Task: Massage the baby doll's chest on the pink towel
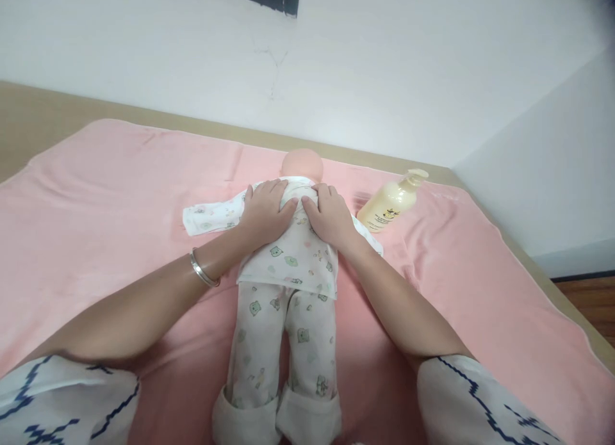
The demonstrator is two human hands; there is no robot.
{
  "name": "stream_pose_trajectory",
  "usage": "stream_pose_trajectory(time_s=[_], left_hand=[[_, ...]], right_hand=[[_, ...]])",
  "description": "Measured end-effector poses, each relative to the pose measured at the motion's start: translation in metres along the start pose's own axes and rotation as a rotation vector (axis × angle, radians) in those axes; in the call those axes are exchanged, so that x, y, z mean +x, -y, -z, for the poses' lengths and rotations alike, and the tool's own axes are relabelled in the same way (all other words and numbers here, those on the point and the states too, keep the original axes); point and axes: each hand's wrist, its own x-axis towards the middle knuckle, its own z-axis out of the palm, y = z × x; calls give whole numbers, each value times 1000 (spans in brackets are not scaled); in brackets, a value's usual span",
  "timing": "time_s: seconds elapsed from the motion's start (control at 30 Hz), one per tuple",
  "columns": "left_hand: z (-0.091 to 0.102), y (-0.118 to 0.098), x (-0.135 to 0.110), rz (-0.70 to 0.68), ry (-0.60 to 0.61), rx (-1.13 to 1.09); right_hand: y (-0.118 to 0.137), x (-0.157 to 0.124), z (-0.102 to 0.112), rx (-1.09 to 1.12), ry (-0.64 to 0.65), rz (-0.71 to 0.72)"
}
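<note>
A baby doll (288,259) lies on a pink blanket (158,182), its bald head at the far end and its face not visible. It wears a white top and trousers printed with small green animals; the trouser cuffs are turned up. My left hand (269,214) rests flat on the left side of the doll's upper body, fingers stretched toward the shoulder. On the right side my right hand (331,218) lies the same way, thumb near the other thumb. Both palms press on the top's cloth, with nothing held in them. One sleeve stretches out to the left; the other shows partly beneath my right forearm.
Right of the doll, a pale yellow pump bottle (389,202) stands tilted or leaning on the blanket. Beyond the blanket runs the tan table edge (62,102), against a white wall (365,67). Wooden floor (589,298) shows at the right.
</note>
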Motion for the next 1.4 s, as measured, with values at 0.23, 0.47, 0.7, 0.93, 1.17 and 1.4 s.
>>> stream_pose_trajectory(time_s=[0.23, 0.47, 0.7, 0.93, 1.17, 1.4], left_hand=[[-3, 3, 1, -21, -30, -23], [-1, 4, 4, -76, -23, 25], [-1, 1, -1, -110, -55, 32], [3, -4, -3, -48, -26, 30], [12, 0, 8, -42, 58, 41], [11, -1, 4, -65, 27, 34]], right_hand=[[-2, 0, 0, 78, 44, 7], [-2, -2, 4, 53, 89, 16], [2, -4, 8, -50, 98, 39], [16, -12, 17, -166, 113, -35], [30, -31, 20, -142, 2, 9], [17, -23, 0, 29, -76, 33]])
